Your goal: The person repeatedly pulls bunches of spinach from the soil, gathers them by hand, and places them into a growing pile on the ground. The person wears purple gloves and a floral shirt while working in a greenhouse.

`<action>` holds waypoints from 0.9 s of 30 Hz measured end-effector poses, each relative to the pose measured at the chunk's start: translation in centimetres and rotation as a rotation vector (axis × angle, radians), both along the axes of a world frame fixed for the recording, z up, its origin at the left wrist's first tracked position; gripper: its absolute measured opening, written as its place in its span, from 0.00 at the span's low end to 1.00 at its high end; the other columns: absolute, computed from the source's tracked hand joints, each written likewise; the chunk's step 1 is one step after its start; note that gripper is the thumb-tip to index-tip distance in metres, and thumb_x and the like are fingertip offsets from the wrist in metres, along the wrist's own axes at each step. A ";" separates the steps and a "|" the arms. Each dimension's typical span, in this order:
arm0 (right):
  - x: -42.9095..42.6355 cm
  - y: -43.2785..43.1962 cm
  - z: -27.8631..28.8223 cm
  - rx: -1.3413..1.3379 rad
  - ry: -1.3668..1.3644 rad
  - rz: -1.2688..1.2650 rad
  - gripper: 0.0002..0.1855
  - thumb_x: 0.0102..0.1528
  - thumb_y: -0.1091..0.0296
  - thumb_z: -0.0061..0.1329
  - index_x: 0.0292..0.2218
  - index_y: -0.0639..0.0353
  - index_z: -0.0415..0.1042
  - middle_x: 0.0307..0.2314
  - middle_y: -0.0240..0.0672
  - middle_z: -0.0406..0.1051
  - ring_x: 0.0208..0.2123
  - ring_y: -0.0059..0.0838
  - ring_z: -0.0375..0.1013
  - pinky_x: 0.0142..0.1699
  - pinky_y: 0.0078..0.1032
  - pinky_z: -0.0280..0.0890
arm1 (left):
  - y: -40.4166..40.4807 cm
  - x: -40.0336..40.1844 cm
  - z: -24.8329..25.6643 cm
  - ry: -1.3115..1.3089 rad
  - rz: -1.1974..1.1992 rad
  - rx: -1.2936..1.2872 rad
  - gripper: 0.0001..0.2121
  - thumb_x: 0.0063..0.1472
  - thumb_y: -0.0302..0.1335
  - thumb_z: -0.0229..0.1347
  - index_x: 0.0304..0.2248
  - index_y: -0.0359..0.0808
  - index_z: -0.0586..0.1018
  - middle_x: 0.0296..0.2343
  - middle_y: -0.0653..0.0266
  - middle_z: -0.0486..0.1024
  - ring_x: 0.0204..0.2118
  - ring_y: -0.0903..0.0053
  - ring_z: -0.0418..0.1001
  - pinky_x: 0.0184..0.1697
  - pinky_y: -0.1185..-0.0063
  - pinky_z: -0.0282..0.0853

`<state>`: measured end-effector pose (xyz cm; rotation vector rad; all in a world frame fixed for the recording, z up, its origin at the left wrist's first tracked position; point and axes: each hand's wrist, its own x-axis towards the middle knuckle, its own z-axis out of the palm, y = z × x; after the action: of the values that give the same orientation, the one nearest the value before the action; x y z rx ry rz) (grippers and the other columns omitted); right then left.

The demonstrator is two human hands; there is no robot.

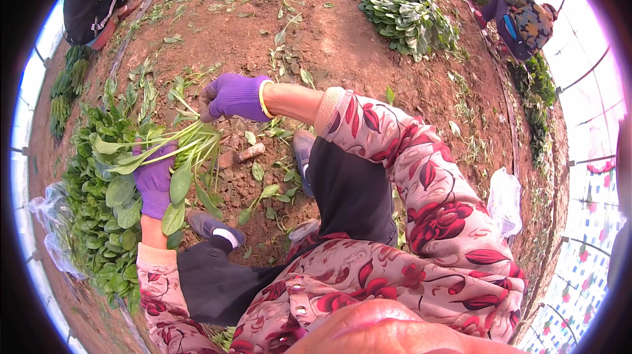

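Note:
My left hand (155, 171), in a purple knit glove, is closed around a loose bunch of leafy greens (180, 181) that look like spinach. Its pale stems point up and to the right. My right hand (229, 98), gloved in purple with a yellow cuff edge, has its fingertips pinched at the upper edge of the stems, on a few leafy stalks. A small tool with a worn light handle (252, 152) lies on the soil just right of the bunch. Left of my left hand is a large pile of the same greens (98, 196).
Clear plastic bags lie left of the pile (61, 225) and at the right (504, 201). Another heap of greens (410, 18) is at the upper right. Two people crouch at the upper left (91, 8) and upper right (526, 23). Loose leaves dot the reddish soil (340, 33).

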<state>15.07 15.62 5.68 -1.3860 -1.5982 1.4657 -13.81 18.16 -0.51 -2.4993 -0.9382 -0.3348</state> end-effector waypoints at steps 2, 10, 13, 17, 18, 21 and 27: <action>-0.1 0.1 -0.3 0.024 0.013 -0.060 0.05 0.52 0.66 0.58 0.29 0.55 0.76 0.22 0.22 0.70 0.26 0.15 0.64 0.32 0.19 0.62 | -0.1 0.2 0.1 0.023 0.050 -0.018 0.10 0.63 0.35 0.48 0.42 0.52 0.75 0.34 0.72 0.79 0.38 0.78 0.77 0.59 0.72 0.60; 5.7 2.1 0.7 0.625 -0.827 -0.374 0.19 0.53 0.48 0.54 0.32 0.57 0.79 0.32 0.39 0.76 0.34 0.41 0.74 0.43 0.35 0.67 | -0.3 -2.3 -1.2 -0.487 -0.177 -0.270 0.20 0.52 0.35 0.60 0.46 0.43 0.77 0.37 0.61 0.78 0.40 0.63 0.75 0.47 0.69 0.68; 5.7 1.3 0.7 0.836 -0.817 -0.613 0.18 0.52 0.53 0.56 0.36 0.57 0.80 0.39 0.39 0.74 0.39 0.35 0.75 0.47 0.29 0.68 | -0.1 -1.5 -1.1 -0.472 0.069 -0.567 0.22 0.51 0.31 0.59 0.49 0.43 0.75 0.40 0.60 0.77 0.42 0.61 0.74 0.46 0.67 0.68; 3.3 0.3 1.8 0.656 -0.321 -0.335 0.20 0.53 0.62 0.59 0.45 0.62 0.76 0.35 0.36 0.75 0.34 0.22 0.74 0.43 0.18 0.68 | -1.1 -1.2 -0.7 -0.373 0.082 -0.341 0.20 0.51 0.33 0.61 0.45 0.44 0.77 0.32 0.63 0.78 0.37 0.62 0.75 0.41 0.68 0.68; 2.3 -0.5 2.4 0.557 -0.240 -0.298 0.20 0.53 0.63 0.58 0.45 0.62 0.75 0.35 0.37 0.75 0.34 0.22 0.75 0.43 0.19 0.68 | -1.7 -0.5 0.4 -0.459 0.031 -0.281 0.18 0.52 0.36 0.62 0.43 0.46 0.78 0.30 0.64 0.78 0.33 0.63 0.76 0.39 0.69 0.68; 0.9 -0.6 1.6 0.548 -0.309 -0.110 0.28 0.50 0.61 0.61 0.50 0.60 0.72 0.30 0.36 0.74 0.35 0.22 0.74 0.43 0.19 0.69 | -1.6 -0.1 1.1 -0.409 0.063 -0.321 0.16 0.52 0.40 0.61 0.41 0.47 0.79 0.28 0.65 0.78 0.30 0.65 0.76 0.38 0.70 0.68; -0.4 -0.7 0.9 0.545 -0.276 0.077 0.49 0.45 0.71 0.62 0.64 0.52 0.50 0.33 0.38 0.71 0.28 0.17 0.70 0.35 0.19 0.67 | -0.8 -1.1 0.0 -0.443 -0.022 -0.263 0.17 0.48 0.36 0.64 0.39 0.43 0.79 0.33 0.64 0.80 0.35 0.63 0.77 0.47 0.69 0.68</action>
<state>14.63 14.89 6.61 -1.2432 -2.0464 0.7980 -14.92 17.41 -0.51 -2.7310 -1.1880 -0.8485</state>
